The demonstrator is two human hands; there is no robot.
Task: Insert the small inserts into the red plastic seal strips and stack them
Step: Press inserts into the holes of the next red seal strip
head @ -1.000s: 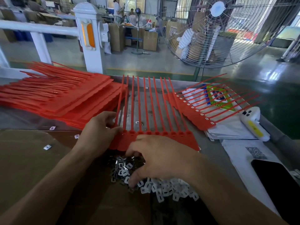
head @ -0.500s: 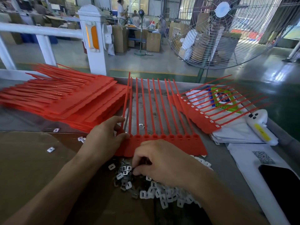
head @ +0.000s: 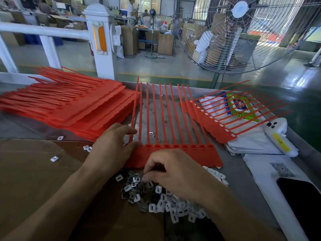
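Observation:
A red seal strip (head: 196, 154) with several long tails lies in front of me, sockets in a row near its base. My left hand (head: 112, 146) grips its left end, thumb and fingers around the first tail. My right hand (head: 173, 173) hovers curled over a pile of small metal inserts (head: 156, 202), fingertips pinching among them; what they pinch is hidden. A big pile of red strips (head: 69, 105) lies at the left. One strip with white inserts fitted (head: 217, 126) lies angled at the right.
Brown cardboard (head: 34, 180) covers the near left of the table, with loose inserts (head: 54, 159) on it. Papers, a white device (head: 278, 136) and a dark phone (head: 302, 206) lie at the right. A white railing post (head: 100, 42) and a large fan (head: 239, 32) stand beyond.
My right hand has drawn back from the strip's base and curled down into the insert pile. My left hand keeps its hold on the strip's left end.

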